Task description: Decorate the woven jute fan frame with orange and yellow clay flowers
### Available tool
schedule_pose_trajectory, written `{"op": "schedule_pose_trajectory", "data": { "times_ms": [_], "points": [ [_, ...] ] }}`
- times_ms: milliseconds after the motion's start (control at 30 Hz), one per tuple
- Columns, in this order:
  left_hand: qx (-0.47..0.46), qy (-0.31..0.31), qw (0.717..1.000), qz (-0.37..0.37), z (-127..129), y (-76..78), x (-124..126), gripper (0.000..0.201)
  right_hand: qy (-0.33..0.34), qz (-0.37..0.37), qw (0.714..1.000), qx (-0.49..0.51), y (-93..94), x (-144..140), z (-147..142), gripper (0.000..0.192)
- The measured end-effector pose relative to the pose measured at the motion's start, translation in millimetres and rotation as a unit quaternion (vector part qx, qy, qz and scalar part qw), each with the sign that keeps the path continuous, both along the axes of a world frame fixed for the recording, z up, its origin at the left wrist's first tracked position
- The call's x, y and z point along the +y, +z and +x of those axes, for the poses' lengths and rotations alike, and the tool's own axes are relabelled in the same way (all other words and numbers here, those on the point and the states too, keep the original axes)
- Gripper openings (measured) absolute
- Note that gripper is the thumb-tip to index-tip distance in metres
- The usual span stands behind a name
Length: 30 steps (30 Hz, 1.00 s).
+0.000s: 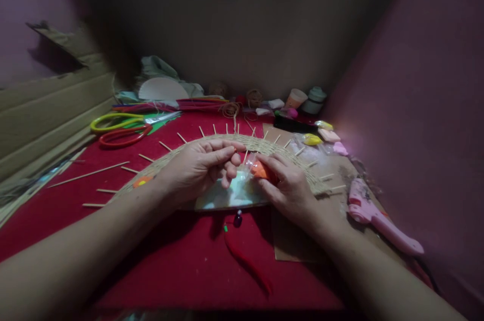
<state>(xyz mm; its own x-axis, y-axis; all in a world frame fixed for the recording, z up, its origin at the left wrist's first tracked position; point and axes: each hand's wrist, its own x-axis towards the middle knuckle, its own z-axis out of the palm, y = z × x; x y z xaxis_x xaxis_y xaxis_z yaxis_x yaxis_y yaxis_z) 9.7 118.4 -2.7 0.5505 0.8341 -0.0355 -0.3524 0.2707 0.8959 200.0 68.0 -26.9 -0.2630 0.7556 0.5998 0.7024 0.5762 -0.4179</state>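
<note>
Two bare hands meet over a half-woven straw mat on a red cloth, thin sticks fanning out from the mat's rim. Far left, beyond the mat, two pairs of scissors lie side by side, yellow-handled above red. The left hand hovers over the mat's middle, fingers curled together with thumb pressed to fingertips; whether anything is pinched there cannot be told. Just to its right, touching its fingertips, sits a small orange piece wrapped in clear plastic, clamped between the thumb and fingers of the right hand, which rests on the mat's near edge. Farther right, well apart from both hands, a pink glue gun lies on brown cardboard.
</note>
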Motion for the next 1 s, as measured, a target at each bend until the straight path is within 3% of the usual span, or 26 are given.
{"op": "schedule_pose_trajectory", "data": {
  "times_ms": [367, 567, 767, 1000],
  "points": [
    [0.026, -0.001, 1.000, 0.017, -8, -3.1, 0, 0.016, 0.003, 0.023, 1.000, -0.008, -1.5, 1, 1, 0.032],
    [0.029, 0.008, 0.999, 0.022, -8, 9.6, 2, 0.005, -0.011, 0.033, 0.999, 0.002, 0.1, 0, 2, 0.030],
    [0.134, 0.019, 0.989, 0.062, -14, 14.4, 5, 0.012, -0.030, 0.026, 0.999, 0.015, 0.5, 1, 4, 0.032],
    [0.160, 0.036, 0.980, 0.115, -17, 8.7, 5, 0.013, -0.045, 0.046, 0.998, 0.028, 2.4, 3, 6, 0.032]
  ]
}}
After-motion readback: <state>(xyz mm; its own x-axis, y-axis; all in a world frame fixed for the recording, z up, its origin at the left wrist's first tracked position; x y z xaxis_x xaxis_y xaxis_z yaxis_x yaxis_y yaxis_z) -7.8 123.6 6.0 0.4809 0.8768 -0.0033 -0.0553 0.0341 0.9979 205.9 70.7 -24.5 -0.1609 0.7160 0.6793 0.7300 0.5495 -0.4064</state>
